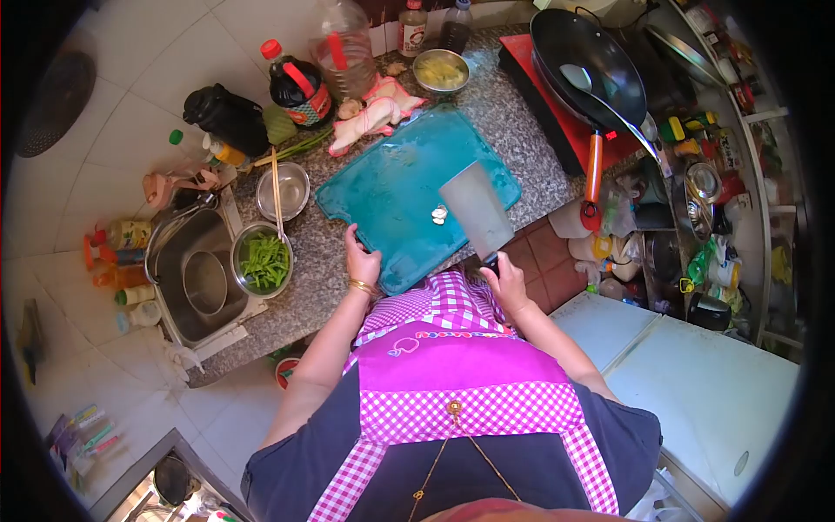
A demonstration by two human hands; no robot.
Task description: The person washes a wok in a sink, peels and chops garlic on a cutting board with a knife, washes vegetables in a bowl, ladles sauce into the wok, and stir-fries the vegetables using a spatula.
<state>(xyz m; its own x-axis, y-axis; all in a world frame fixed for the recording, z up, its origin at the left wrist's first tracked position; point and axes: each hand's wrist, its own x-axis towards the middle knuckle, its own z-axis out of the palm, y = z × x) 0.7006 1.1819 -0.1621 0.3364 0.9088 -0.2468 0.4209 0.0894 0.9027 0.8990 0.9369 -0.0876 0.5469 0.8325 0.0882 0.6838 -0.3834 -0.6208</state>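
My right hand (506,283) grips the handle of a cleaver (477,209), whose broad blade lies over the right part of a teal cutting board (409,191). Just left of the blade, a small pile of white pieces (439,214) sits on the board. At the board's near left edge is my left hand (362,261), its thumb and fingers closed on that edge. Beyond the board lies a white and pink cloth or bag (370,117).
Left of the board are a bowl of cut green vegetables (263,263), an empty metal bowl (292,187) with chopsticks across it, and a sink (178,300). A bowl of yellow pieces (441,70) stands behind. At right, a wok (557,65) rests on a red cooker (519,65).
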